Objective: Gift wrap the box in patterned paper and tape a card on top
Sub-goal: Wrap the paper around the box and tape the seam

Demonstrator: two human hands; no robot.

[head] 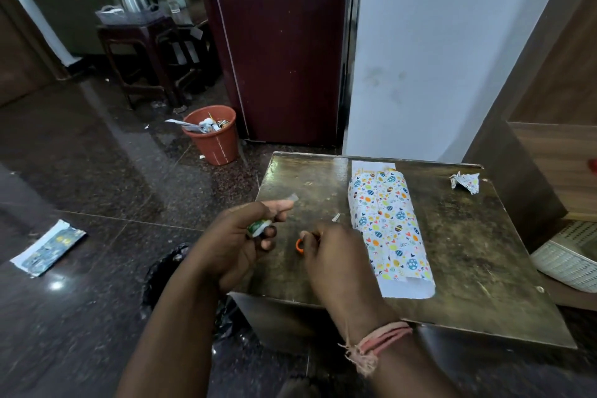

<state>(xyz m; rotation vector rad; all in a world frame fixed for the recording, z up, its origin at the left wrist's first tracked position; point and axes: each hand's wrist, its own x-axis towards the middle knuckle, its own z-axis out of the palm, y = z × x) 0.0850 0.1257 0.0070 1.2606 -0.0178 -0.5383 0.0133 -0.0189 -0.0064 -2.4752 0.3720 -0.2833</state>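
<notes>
L hand (239,236) grips tape roll (258,227) w/ strip pulled, R hand (332,255) curls on orange scissors (299,245): snip close, keep strip taut.

Dim, flat indoor light. Specular glare spots on the polished floor (56,284) left of the table (468,236); faint sheen on the tabletop. Hands motion-blurred, soft. Strong wide-angle bending at frame edges. Far corner behind the table murky.

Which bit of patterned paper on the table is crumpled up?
The small scrap at the table's far right corner is crumpled. The long piece in the middle lies smoothly folded, unlike it.
</notes>
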